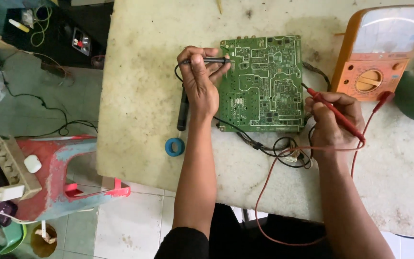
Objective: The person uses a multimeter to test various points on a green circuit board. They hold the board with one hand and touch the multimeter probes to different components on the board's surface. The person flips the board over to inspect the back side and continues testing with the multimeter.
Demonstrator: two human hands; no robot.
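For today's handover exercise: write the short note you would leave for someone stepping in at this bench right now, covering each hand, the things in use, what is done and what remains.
Left hand: grip on the black probe, tip at the upper left edge of the green circuit board.
Right hand: grip on the red probe, tip at the board's right edge.
Orange analogue meter stands upper right on the table; the red lead loops off the front edge.
Done: both probes placed.
Left: the meter reading, which cannot be made out.
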